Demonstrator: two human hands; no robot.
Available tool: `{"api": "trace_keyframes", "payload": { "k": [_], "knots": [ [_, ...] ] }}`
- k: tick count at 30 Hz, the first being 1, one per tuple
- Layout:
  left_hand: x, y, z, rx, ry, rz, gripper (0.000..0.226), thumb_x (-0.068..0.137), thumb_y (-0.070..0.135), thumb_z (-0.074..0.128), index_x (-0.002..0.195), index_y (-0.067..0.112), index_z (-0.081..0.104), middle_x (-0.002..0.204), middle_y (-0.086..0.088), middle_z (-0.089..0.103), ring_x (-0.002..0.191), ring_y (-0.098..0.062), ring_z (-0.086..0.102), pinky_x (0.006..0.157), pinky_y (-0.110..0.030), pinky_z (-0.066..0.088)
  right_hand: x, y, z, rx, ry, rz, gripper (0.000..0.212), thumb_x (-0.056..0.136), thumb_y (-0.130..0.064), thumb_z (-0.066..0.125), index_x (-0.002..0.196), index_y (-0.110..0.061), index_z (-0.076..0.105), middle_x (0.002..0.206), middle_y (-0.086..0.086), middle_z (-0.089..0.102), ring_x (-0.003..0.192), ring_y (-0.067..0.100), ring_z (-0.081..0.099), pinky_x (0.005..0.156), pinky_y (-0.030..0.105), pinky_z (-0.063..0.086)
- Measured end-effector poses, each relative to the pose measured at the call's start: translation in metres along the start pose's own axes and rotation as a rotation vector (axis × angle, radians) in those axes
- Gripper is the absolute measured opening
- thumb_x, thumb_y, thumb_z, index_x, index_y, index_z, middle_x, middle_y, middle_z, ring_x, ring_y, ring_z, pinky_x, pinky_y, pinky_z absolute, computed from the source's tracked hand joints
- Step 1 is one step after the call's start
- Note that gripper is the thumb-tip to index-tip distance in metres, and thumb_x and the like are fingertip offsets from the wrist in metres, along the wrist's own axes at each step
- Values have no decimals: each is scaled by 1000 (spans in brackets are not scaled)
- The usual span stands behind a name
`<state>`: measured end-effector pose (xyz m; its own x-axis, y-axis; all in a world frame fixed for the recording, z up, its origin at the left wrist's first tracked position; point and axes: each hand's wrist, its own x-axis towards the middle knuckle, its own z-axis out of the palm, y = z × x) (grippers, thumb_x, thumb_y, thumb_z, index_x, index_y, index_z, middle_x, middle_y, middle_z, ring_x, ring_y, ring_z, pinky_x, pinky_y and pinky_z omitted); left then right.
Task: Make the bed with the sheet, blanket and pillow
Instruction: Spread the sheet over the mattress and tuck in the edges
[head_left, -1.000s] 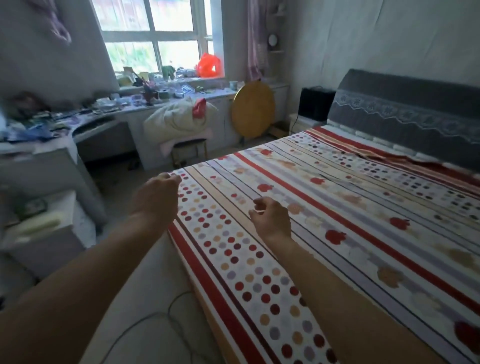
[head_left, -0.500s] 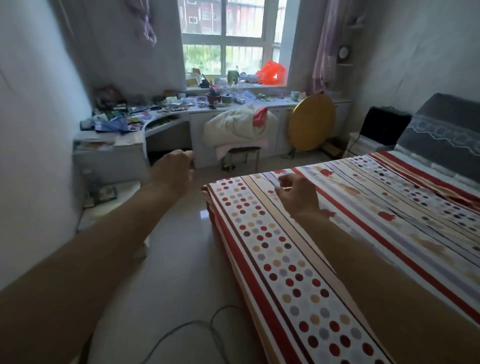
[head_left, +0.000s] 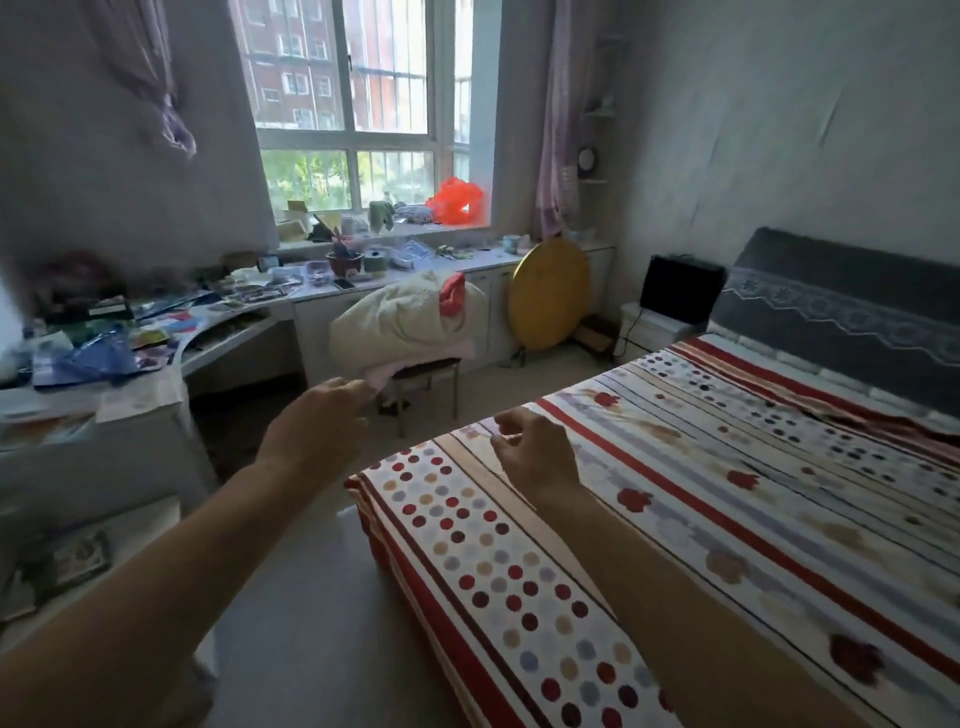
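Two hands reach forward in the head view, both empty. The left hand (head_left: 317, 423), centre-left of the frame, hangs over the floor with fingers loosely curled, gripping nothing. The right hand (head_left: 537, 454), just right of centre, hovers above the near corner of the bed (head_left: 379, 525), fingers half-bent and also bare. The striped, dotted sheet (head_left: 701, 493) already lies flat across the mattress from lower centre to the grey headboard (head_left: 841, 306) at right — so that step looks done. Upper centre, below the window, a cream bundle of bedding (head_left: 395, 322) sits heaped on a stool (head_left: 426, 379) beside the cluttered worktop (head_left: 130, 332); whether it is the blanket, the pillow or both I cannot tell. Both arms point that way, probably to fetch it.
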<state>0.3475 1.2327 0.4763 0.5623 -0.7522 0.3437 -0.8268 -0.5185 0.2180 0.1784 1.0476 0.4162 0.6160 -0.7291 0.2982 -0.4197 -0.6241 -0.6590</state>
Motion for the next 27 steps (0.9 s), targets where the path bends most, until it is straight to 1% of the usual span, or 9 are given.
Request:
{"api": "trace_keyframes", "payload": {
  "k": [5, 7, 10, 15, 17, 20, 23, 25, 27],
  "knots": [
    [83, -10, 21, 5, -11, 73, 34, 92, 10, 67, 124, 20, 66, 118, -5, 67, 95, -23, 69, 81, -38, 58, 82, 16, 28, 30, 17, 41, 33, 96, -22, 67, 129, -18, 64, 119, 0, 71, 105, 13, 68, 87, 22, 55],
    [109, -16, 21, 15, -5, 85, 34, 93, 11, 64, 126, 20, 65, 122, -4, 65, 98, -23, 69, 83, -37, 57, 107, 15, 41, 27, 4, 34, 33, 96, -22, 67, 128, -19, 64, 117, -1, 71, 103, 11, 68, 85, 21, 55],
    [151, -43, 20, 47, -5, 82, 37, 94, 13, 63, 131, 21, 61, 126, -2, 63, 105, -21, 66, 87, -32, 54, 151, 5, 68, 37, -17, 32, 31, 96, -21, 67, 127, -19, 64, 115, -2, 72, 102, 10, 68, 87, 23, 56],
    [214, -119, 28, 44, 9, 36, 42, 94, 21, 66, 135, 26, 58, 132, 2, 60, 113, -21, 64, 90, -36, 56, 225, -20, 125, 33, -59, 19, 32, 96, -22, 67, 128, -19, 63, 115, -3, 71, 102, 10, 67, 87, 24, 56],
    [243, -158, 37, 39, 0, 29, 43, 94, 21, 65, 136, 27, 57, 134, 4, 58, 114, -20, 63, 91, -38, 55, 256, -31, 157, 22, -82, 20, 31, 96, -24, 67, 127, -20, 64, 113, -4, 71, 101, 10, 67, 86, 22, 55],
    [291, -210, 54, 28, -1, 48, 42, 94, 18, 65, 135, 25, 58, 132, 2, 60, 114, -22, 63, 93, -40, 55, 301, -45, 204, 10, -67, 34, 30, 95, -25, 67, 125, -20, 65, 111, -5, 71, 100, 10, 67, 83, 20, 52],
    [346, -266, 70, -19, -26, 61, 43, 93, 18, 66, 135, 25, 58, 133, 2, 60, 116, -23, 62, 95, -41, 53, 348, -60, 255, -19, -80, 91, 30, 95, -26, 67, 125, -21, 65, 111, -5, 71, 99, 9, 67, 82, 20, 52],
    [377, -298, 76, -35, -90, 60, 44, 94, 19, 65, 136, 26, 57, 136, 4, 58, 119, -22, 60, 97, -42, 52, 377, -76, 280, -24, -85, 130, 29, 95, -26, 67, 124, -21, 66, 111, -5, 71, 100, 10, 67, 86, 25, 56],
    [410, -329, 75, -26, -107, 83, 45, 93, 20, 65, 137, 27, 56, 137, 4, 57, 120, -22, 59, 99, -41, 51, 409, -93, 305, -17, -75, 143, 28, 94, -27, 67, 122, -22, 67, 108, -6, 72, 99, 11, 68, 87, 29, 57]
  ]
}}
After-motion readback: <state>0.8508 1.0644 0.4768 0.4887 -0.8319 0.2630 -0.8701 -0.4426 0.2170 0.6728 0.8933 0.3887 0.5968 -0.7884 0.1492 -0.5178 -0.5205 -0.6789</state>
